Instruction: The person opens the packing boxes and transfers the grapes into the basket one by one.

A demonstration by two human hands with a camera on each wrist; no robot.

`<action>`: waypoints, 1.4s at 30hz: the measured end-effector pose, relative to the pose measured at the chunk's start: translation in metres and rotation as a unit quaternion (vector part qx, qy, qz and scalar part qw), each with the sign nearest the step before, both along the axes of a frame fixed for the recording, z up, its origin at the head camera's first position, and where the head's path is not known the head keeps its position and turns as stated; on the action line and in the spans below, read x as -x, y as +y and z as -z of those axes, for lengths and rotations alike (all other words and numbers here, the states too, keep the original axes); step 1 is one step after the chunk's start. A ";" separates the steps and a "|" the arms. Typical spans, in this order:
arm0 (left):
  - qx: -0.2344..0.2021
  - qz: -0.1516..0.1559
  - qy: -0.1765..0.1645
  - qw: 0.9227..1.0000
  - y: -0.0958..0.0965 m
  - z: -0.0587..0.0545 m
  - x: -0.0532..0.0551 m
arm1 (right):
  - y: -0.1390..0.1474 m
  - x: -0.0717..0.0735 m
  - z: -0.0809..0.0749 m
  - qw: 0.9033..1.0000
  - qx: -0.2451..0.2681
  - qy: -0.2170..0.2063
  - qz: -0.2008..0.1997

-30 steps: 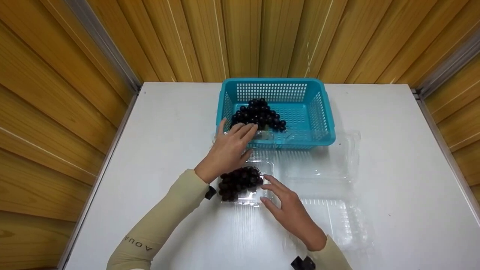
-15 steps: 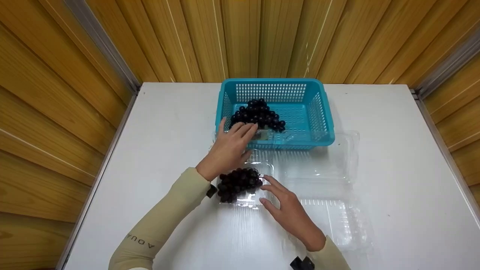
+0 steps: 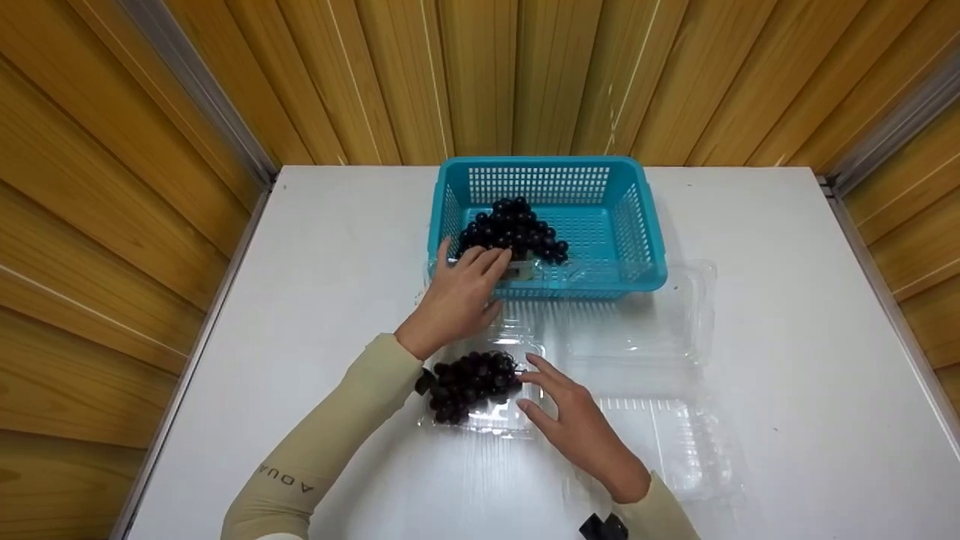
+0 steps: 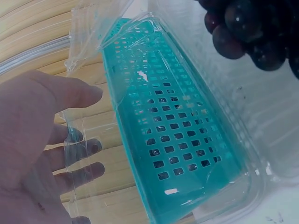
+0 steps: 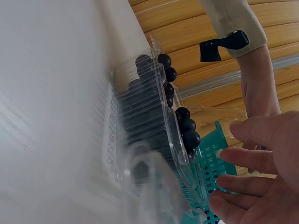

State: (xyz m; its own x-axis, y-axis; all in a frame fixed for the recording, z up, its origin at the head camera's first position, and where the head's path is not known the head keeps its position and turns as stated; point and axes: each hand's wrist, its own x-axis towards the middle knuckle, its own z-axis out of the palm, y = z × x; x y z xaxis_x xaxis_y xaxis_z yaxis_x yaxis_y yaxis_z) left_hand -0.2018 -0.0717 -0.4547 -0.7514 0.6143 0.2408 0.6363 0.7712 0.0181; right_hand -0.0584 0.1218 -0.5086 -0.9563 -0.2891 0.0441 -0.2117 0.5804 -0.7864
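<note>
My left hand point(image 3: 454, 296) reaches to the raised lid point(image 3: 517, 270) of a clear plastic clamshell box, in front of the basket. In the left wrist view its fingers point(image 4: 84, 175) lie behind the clear lid edge, and the thumb stands apart on the near side. The box's base point(image 3: 525, 412) lies towards me on the table, with a bunch of dark grapes point(image 3: 476, 384) in it. My right hand point(image 3: 577, 420) is beside the base's right edge, fingers spread and slightly bent, holding nothing. The right wrist view shows grapes point(image 5: 189, 135) rising above the box's rim.
A teal basket point(image 3: 649, 225) holds another dark grape bunch point(image 3: 514, 225) at the back of the white table point(image 3: 330, 240). To the right lies a second clear clamshell point(image 3: 675, 450), spread open, its far part near the basket. Wood-patterned walls point(image 3: 540, 82) stand at the back and sides.
The clamshell base with its grapes has slid towards me. The lid's edge stays near the basket's front. Both hands have barely moved.
</note>
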 end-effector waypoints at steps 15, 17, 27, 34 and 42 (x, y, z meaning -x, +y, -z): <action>0.000 -0.003 0.000 1.000 0.001 0.006 -0.001 | 0.000 -0.001 0.003 1.000 0.004 0.027 -0.009; 0.001 -0.001 -0.002 1.000 0.001 0.004 -0.002 | 0.000 -0.001 0.003 1.000 0.003 0.022 -0.010; 0.003 0.013 -0.006 1.000 -0.003 -0.002 -0.013 | 0.000 0.000 0.000 1.000 -0.004 0.002 -0.015; -0.003 0.021 0.015 1.000 -0.004 -0.002 -0.018 | 0.000 0.001 0.000 1.000 -0.006 0.007 -0.016; -0.011 0.025 0.037 0.999 -0.006 -0.001 -0.026 | 0.000 0.002 -0.002 1.000 -0.010 0.003 -0.016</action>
State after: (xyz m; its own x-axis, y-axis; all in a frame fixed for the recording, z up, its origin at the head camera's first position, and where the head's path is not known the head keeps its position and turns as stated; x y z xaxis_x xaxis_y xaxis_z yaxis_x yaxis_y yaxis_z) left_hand -0.1760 -0.0780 -0.4534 -0.7000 0.6438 0.3090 0.6737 0.7389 -0.0133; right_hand -0.0603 0.1214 -0.5067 -0.9466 -0.3195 0.0429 -0.2338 0.5888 -0.7737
